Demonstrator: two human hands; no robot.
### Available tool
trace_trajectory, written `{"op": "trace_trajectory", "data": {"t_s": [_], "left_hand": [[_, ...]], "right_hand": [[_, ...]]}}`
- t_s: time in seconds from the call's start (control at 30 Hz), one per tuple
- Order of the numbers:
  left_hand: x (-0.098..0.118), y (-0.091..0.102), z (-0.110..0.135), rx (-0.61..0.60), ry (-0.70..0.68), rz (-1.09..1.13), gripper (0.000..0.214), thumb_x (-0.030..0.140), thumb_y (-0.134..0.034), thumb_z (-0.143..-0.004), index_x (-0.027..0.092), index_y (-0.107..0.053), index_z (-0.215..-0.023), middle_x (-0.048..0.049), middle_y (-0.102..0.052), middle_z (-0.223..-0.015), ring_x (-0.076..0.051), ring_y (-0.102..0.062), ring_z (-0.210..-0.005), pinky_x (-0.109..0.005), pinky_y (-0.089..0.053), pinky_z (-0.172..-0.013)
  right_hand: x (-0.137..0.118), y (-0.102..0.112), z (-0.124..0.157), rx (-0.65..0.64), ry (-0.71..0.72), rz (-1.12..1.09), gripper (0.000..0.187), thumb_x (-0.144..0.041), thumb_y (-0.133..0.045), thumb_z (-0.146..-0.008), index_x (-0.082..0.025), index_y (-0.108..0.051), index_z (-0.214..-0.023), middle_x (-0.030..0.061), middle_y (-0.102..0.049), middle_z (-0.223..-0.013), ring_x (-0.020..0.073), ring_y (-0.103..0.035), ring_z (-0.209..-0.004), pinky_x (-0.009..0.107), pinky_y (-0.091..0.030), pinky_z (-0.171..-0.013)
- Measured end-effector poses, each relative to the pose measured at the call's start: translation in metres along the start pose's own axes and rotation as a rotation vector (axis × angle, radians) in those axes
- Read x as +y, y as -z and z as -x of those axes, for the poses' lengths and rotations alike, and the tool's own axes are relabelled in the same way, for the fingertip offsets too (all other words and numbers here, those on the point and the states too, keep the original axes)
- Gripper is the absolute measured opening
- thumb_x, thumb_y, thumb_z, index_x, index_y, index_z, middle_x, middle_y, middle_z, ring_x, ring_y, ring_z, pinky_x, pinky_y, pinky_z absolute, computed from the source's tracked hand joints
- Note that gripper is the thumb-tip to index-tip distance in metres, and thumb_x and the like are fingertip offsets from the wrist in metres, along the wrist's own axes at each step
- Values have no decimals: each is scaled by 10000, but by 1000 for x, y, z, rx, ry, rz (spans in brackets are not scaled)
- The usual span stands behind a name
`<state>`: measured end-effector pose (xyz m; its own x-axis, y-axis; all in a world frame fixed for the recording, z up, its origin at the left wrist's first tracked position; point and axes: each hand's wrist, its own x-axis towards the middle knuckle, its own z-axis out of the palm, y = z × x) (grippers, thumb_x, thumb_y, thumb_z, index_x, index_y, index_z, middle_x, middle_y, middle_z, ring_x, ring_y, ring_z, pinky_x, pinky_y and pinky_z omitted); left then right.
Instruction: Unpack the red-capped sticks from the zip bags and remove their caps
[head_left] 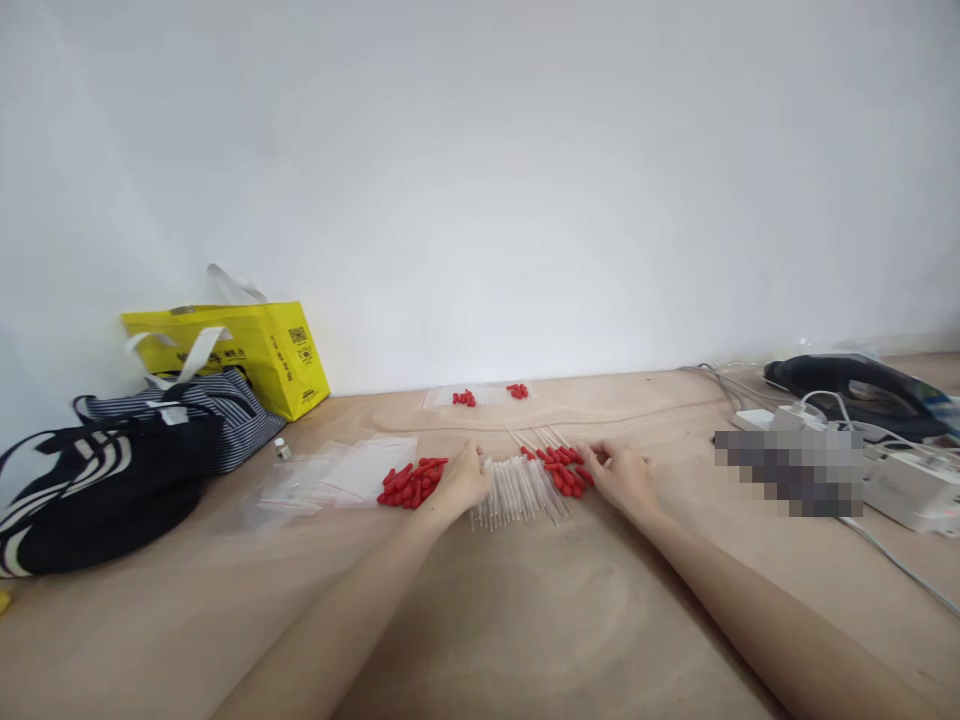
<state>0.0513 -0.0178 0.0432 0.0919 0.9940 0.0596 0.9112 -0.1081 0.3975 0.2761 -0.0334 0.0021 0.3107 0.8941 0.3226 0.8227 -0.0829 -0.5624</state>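
My left hand (463, 482) is at the left end of a row of thin clear tubes (517, 490), its fingers pressed together; what is between them is hidden. Beside its wrist lies a pile of small red bulb-shaped caps (411, 484). On the other side, my right hand (624, 476) touches a second pile of red caps (566, 478) with curled thumb and forefinger, seemingly pinching one at the edge. Several pale thin sticks (546, 436) extend backwards from this pile, apparently joined to red caps.
Clear plastic bags (337, 478) lie on the left, near a small bottle (282, 449). A clear bag (491, 396) with red-capped pieces lies by the wall. Dark bags (112, 490) and a yellow bag (247, 350) stand left. Power strips (911, 490), cables and an iron (847, 395) occupy the right.
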Motion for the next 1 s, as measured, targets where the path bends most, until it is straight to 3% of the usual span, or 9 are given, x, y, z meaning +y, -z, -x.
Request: {"op": "trace_trajectory", "data": {"t_s": [0.27,0.47,0.6,0.77,0.83,0.9,1.0], "left_hand": [[2,-6,-13,-21,-8,-148,285,159,-525,-689,147,-489,-971,-111,-628,-915,-223,-587,-856,-264,-402,-655],[-3,-7,-17,15,-47,-184,245,192,-525,-703,122,-513,-938,-140,-625,-912,-243,-586,-852,-284,-400,-659],[-4,-4,-6,64,-105,-166,216,192,-493,-734,139,-510,-943,-97,-631,-839,-213,-589,-808,-272,-391,-649],[-6,-4,26,94,-229,-122,182,230,-476,-764,190,-521,-937,-21,-614,-736,-171,-578,-729,-243,-372,-601],[-10,-8,37,107,-265,-98,156,234,-479,-763,200,-533,-906,-2,-604,-708,-159,-571,-694,-237,-368,-584],[-18,-13,45,142,-317,-45,136,228,-468,-768,204,-537,-882,9,-595,-696,-145,-562,-662,-233,-372,-574],[-30,-22,51,222,-420,72,120,214,-440,-779,198,-530,-858,8,-583,-699,-134,-553,-651,-234,-396,-587]], "right_hand": [[7,-6,-32,-115,-160,77,268,-398,-448,-739,-217,-643,-773,57,-662,-790,231,-578,-826,345,-332,-739],[2,-19,-58,-287,-180,78,249,-376,-513,-676,-175,-633,-588,59,-638,-584,176,-593,-601,241,-369,-531],[-2,-25,-70,-375,-198,85,194,-310,-578,-623,-150,-609,-518,49,-596,-487,142,-557,-478,216,-345,-444],[-5,-30,-77,-426,-213,104,145,-238,-622,-622,-123,-605,-537,42,-562,-440,142,-546,-448,221,-356,-426],[-7,-32,-77,-437,-202,105,143,-235,-633,-653,-101,-617,-606,64,-594,-515,153,-572,-521,225,-394,-475],[-10,-35,-76,-432,-174,96,197,-271,-593,-734,-88,-613,-806,93,-626,-764,166,-589,-698,256,-450,-600],[-14,-35,-73,-377,-82,46,279,-303,-488,-827,-150,-506,-1060,76,-519,-1072,170,-532,-912,340,-453,-765]]}}
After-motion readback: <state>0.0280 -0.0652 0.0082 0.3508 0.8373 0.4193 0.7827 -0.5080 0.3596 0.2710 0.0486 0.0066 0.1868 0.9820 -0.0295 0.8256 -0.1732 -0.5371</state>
